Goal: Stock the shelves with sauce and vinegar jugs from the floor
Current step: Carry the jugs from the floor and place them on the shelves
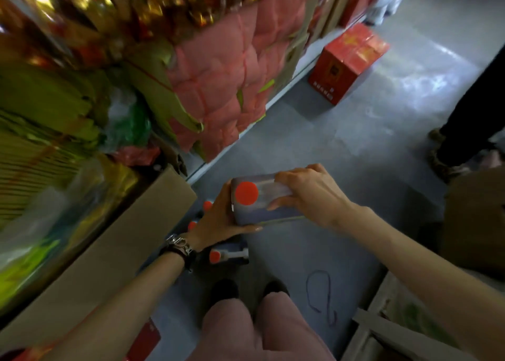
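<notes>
Now left hand (218, 220) and right hand (311, 194) grasp a jug (258, 213) over floor jugs (229, 255), cardboard box (123, 246) alongside.

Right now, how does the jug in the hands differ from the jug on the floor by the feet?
The held jug is lifted, gripped by the left hand and right hand; the floor jug stands on the floor, untouched. The held jug looks pale; the floor jug looks dark. Both have orange caps.

The grey floor (341, 147) carries orange-capped jugs (228, 255), a red carton (347, 62) and a dark cord (319, 292).
</notes>
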